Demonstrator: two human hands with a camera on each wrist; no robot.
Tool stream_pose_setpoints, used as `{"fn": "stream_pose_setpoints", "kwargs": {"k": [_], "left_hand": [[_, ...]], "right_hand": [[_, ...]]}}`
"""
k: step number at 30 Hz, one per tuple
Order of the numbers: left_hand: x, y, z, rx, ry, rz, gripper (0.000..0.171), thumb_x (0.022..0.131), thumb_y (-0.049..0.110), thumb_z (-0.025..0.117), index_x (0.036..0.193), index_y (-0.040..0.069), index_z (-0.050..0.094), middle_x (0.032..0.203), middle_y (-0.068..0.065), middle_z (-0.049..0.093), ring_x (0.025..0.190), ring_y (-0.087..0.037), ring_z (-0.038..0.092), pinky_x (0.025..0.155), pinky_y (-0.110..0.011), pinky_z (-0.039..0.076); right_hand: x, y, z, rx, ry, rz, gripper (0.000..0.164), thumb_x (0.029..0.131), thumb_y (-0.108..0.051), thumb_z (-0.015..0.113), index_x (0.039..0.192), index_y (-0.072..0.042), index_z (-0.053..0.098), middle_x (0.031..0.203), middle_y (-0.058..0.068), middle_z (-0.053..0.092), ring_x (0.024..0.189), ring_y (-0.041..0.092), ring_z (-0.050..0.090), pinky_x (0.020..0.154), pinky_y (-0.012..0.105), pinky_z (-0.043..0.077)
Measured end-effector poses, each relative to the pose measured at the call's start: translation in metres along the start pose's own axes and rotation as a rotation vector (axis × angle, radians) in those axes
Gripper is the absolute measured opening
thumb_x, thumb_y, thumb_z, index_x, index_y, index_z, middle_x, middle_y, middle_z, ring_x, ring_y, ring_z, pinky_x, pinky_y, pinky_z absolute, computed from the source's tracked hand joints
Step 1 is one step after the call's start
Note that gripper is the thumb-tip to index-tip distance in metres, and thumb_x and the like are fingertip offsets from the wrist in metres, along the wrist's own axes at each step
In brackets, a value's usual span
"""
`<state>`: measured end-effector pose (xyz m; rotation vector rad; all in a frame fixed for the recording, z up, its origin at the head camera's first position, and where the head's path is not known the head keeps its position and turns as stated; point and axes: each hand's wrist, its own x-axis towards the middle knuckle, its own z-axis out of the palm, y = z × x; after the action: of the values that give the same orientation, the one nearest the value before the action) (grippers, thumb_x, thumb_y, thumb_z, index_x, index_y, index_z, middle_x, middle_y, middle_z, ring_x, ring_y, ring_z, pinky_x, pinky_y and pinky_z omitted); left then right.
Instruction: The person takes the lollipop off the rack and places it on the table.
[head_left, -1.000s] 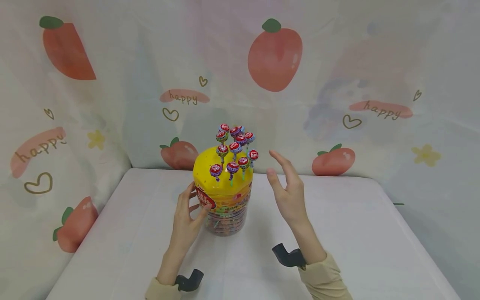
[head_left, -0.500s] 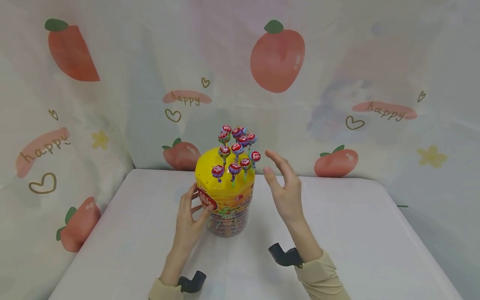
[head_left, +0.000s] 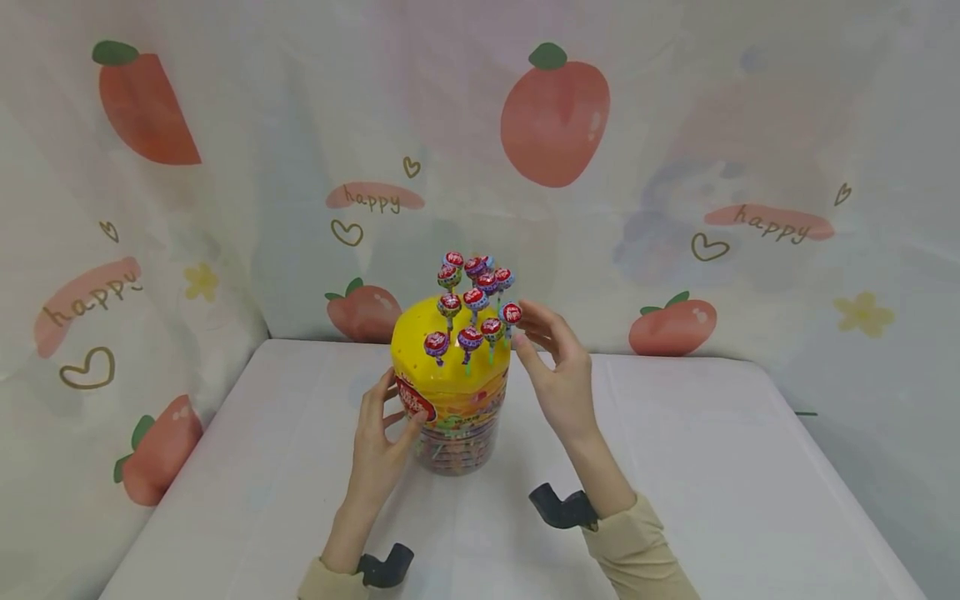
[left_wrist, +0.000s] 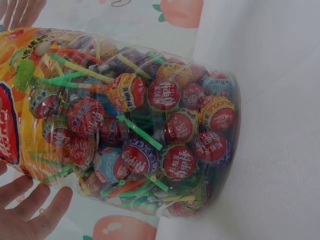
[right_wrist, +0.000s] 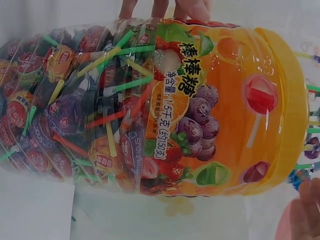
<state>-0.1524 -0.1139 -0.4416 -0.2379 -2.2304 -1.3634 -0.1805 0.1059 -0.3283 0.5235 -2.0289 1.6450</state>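
Note:
A clear jar full of wrapped lollipops (head_left: 456, 446) stands upright, its domed yellow lid (head_left: 416, 333) studded with several lollipops on sticks. My left hand (head_left: 378, 442) holds the jar's left side, thumb at the front of the red label and fingers reaching round behind. In the left wrist view its fingers (left_wrist: 55, 210) lie along the jar wall. My right hand (head_left: 562, 379) is raised at the lid's right edge, fingertips right at the rightmost lollipop (head_left: 512, 313), thumb apart from the index finger. The right wrist view shows those fingers (right_wrist: 302, 210) beside a blue-wrapped lollipop (right_wrist: 300, 177).
A white-covered table (head_left: 675, 467) carries the jar near its back edge. A printed fabric backdrop (head_left: 465, 100) with fruit and "happy" lettering hangs behind and at both sides. A black curved mount (head_left: 562, 507) sits on the right wrist, another black mount (head_left: 386, 567) on the left.
My right hand has moved left to the rightmost lollipop, and the gap between its thumb and index has narrowed. The left hand keeps its hold; the whole view shifts slightly.

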Motion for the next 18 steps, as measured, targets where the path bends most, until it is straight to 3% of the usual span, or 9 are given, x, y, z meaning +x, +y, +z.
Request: {"fn": "stream_pose_setpoints", "kwargs": {"k": [4,6,18], "left_hand": [[-0.0007,-0.0012,0.0004,0.001,0.009,0.009,0.077,0.086,0.019,0.072,0.15,0.017,0.03,0.142,-0.01,0.044,0.126,-0.026,0.049,0.09,-0.046,0.055],[-0.001,-0.0024,0.0008,0.004,0.013,0.014,0.077,0.086,0.019,0.072,0.15,0.017,0.03,0.142,-0.01,0.044,0.126,-0.026,0.049,0.09,-0.046,0.055],[-0.0005,-0.0046,0.0018,-0.006,0.008,0.007,0.077,0.086,0.021,0.072,0.15,0.019,0.03,0.143,-0.009,0.044,0.125,-0.025,0.049,0.091,-0.045,0.055]], "right_hand": [[0.0017,-0.0005,0.0021,0.014,-0.002,0.002,0.039,0.092,-0.009,0.062,0.131,-0.007,0.056,0.122,0.012,0.062,0.109,0.011,0.057,0.095,0.018,0.048],[0.0027,-0.0008,0.003,0.017,-0.003,0.008,0.039,0.092,-0.009,0.062,0.131,-0.007,0.056,0.12,0.012,0.062,0.107,0.01,0.057,0.092,0.016,0.048],[0.007,-0.0014,0.0053,0.035,-0.006,0.043,0.035,0.093,-0.009,0.061,0.128,-0.005,0.055,0.116,0.013,0.061,0.101,0.012,0.057,0.086,0.019,0.05]]}}
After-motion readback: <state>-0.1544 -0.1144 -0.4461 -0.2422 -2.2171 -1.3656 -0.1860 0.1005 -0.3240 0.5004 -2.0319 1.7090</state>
